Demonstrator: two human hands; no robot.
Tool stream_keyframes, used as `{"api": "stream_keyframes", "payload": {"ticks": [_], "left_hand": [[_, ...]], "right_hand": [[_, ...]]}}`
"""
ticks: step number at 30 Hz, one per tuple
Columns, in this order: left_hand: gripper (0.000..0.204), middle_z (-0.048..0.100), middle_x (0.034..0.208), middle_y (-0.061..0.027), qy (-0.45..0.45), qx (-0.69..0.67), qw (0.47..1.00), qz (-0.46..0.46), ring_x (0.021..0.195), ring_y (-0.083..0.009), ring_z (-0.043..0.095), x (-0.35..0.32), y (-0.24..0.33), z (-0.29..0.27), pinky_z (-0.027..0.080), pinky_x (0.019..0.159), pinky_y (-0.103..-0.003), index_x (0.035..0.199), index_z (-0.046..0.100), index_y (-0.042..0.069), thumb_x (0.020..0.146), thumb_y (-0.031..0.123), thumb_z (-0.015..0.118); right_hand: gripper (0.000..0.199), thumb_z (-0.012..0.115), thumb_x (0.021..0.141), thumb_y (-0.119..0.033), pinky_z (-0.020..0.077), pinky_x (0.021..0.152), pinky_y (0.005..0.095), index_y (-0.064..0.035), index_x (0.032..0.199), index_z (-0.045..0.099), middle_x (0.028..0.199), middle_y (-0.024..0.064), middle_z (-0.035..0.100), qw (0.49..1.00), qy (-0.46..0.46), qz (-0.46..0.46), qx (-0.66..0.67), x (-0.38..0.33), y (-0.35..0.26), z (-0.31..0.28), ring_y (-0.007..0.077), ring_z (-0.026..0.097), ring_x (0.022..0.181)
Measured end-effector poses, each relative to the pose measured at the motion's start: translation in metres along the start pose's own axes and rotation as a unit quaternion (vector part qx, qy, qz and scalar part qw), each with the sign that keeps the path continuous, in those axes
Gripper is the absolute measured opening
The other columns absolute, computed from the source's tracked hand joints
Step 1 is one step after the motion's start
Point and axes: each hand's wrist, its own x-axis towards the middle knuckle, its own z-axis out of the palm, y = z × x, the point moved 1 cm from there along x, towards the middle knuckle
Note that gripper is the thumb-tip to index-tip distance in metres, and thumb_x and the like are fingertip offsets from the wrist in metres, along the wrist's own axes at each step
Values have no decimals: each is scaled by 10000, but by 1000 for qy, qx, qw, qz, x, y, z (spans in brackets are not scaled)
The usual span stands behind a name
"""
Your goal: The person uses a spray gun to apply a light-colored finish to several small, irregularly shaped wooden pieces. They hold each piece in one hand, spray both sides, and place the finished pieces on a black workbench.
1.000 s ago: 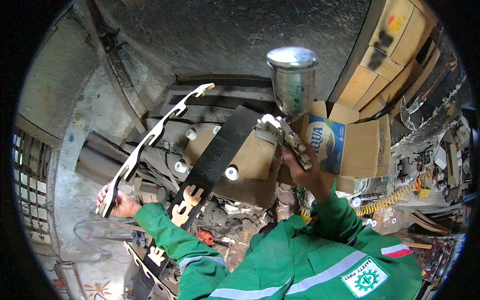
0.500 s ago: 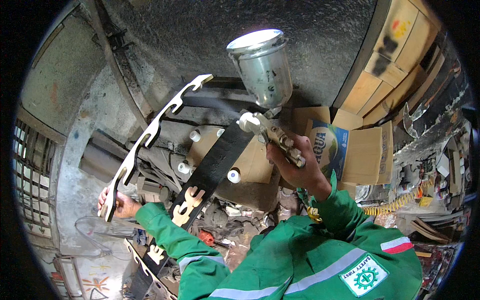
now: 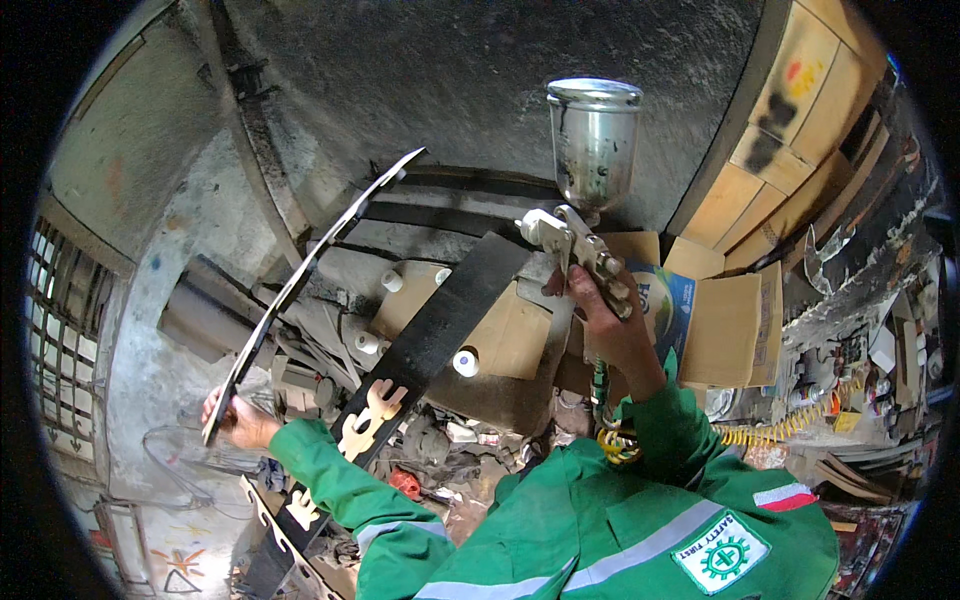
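Observation:
My left hand (image 3: 243, 420), out at the left, grips the lower end of a long, thin strip (image 3: 272, 313). The strip slants up and away to the right and shows almost edge-on, with a pale edge and a dark side. In my right hand (image 3: 607, 318) is a spray gun (image 3: 560, 238), its nozzle facing left toward the strip. A shiny metal cup (image 3: 594, 150) stands upright on top of the gun. My fingers wrap round the gun's handle; the trigger is partly hidden. Strip and gun are well apart.
A long black board (image 3: 440, 325) runs diagonally below, bearing pale wooden cutouts (image 3: 372, 418). Several white bottles (image 3: 466, 363) stand around it. An open cardboard box (image 3: 735, 330) sits behind my right hand. A yellow coiled hose (image 3: 790, 428) lies at the right.
The strip has turned from showing its notched side to nearly edge-on. The spray gun has moved right, away from it, and its cup now stands more upright. Faint mist before the nozzle is gone.

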Motion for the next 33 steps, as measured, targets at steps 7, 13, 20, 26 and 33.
{"api": "stream_keyframes", "payload": {"ticks": [7, 13, 20, 26, 33], "left_hand": [[283, 682, 920, -117, 35, 537, 843, -8, 805, -206, 616, -36, -1, 2, 475, 721, -355, 998, 651, 2, 778, 179, 636], [102, 626, 800, -4, 120, 257, 952, -118, 721, -119, 578, -29, -54, 15, 466, 698, -268, 871, 616, 41, 832, 14, 526], [120, 593, 831, 2, 241, -34, 952, -187, 725, -130, 573, -50, -47, 65, 455, 666, -260, 908, 581, 108, 846, 35, 510], [144, 567, 844, 4, 252, -61, 951, -170, 735, -134, 538, -42, -43, 82, 446, 661, -254, 908, 561, 114, 814, 19, 508], [211, 575, 857, 14, 261, -33, 959, -108, 775, -120, 547, -53, -66, 90, 446, 671, -243, 976, 539, 130, 812, 4, 583]], "right_hand": [[292, 441, 997, -236, 499, 842, 292, -35, 1160, 576, 1008, 60, 644, 994, 78, 71, 16, -22, 11, -10, 149, 618, 933], [228, 497, 981, -226, 512, 714, 282, -35, 1038, 607, 913, 64, 665, 992, 57, 104, 37, -32, 12, -31, 143, 631, 822], [279, 441, 992, -281, 464, 726, 272, -63, 1066, 599, 906, 38, 659, 992, 55, 116, 3, -40, 19, -42, 134, 622, 818], [252, 446, 989, -225, 510, 731, 304, -34, 1083, 580, 895, 73, 650, 994, 46, 97, 17, -44, 26, -46, 162, 628, 805], [216, 499, 981, -211, 492, 743, 280, -38, 1047, 610, 899, 43, 663, 990, 58, 107, 69, -46, 30, -36, 123, 599, 814]]}}
